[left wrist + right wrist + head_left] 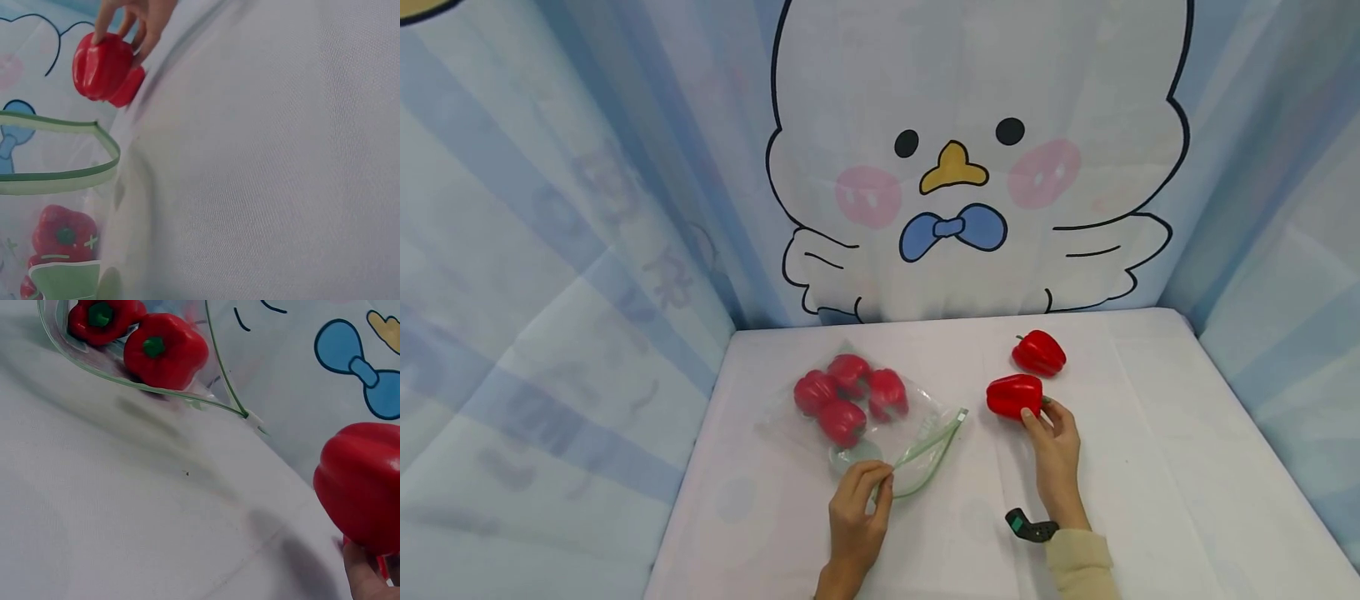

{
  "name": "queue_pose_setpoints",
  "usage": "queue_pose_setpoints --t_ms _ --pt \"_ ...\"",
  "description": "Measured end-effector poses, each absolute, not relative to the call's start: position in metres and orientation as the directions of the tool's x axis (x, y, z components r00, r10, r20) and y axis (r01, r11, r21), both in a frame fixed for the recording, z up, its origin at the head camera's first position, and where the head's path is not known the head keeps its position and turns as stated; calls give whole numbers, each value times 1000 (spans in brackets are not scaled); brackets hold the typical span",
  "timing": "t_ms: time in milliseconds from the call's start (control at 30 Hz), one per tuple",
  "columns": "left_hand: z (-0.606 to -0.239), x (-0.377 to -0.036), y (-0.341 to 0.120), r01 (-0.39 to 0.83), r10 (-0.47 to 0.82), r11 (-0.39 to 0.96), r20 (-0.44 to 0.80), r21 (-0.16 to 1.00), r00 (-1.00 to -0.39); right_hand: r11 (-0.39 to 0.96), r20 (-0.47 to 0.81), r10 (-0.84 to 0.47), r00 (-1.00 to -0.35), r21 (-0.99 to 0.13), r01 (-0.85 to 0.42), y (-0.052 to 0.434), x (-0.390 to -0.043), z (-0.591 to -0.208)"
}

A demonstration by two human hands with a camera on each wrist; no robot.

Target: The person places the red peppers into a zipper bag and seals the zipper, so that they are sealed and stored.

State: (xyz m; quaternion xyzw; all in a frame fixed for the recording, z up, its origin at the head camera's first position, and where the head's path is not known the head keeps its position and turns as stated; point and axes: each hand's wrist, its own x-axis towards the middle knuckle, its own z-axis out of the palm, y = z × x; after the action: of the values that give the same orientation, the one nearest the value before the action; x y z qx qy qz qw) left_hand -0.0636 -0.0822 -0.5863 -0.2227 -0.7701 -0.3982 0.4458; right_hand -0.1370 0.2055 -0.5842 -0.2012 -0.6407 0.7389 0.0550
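Note:
A clear zip bag (925,417) with a green-edged mouth lies on the table, several red bell peppers (842,422) inside it. My left hand (859,512) pinches the near edge of its mouth, which gapes toward the right. In my right hand (1057,454) is another red bell pepper (1013,396), gripped at its stem end to the right of the bag. The right wrist view shows this held pepper (362,487) raised off the cloth, with the bag's open mouth (150,390) to its left. Behind it on the table lies one loose red pepper (1039,352).
A white cloth covers the table (1150,467). Printed curtains (955,275) with a cartoon bird hang at the back and on both sides. A black wrist device (1032,527) sits on my right wrist.

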Motion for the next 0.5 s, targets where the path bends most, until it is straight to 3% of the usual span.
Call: queue_pose_setpoints --t_ms 500 --pt "-587 -65 -82 697 -14 576 858 426 -513 -254 -238 231 -943 -951 178 194 -119 -581"
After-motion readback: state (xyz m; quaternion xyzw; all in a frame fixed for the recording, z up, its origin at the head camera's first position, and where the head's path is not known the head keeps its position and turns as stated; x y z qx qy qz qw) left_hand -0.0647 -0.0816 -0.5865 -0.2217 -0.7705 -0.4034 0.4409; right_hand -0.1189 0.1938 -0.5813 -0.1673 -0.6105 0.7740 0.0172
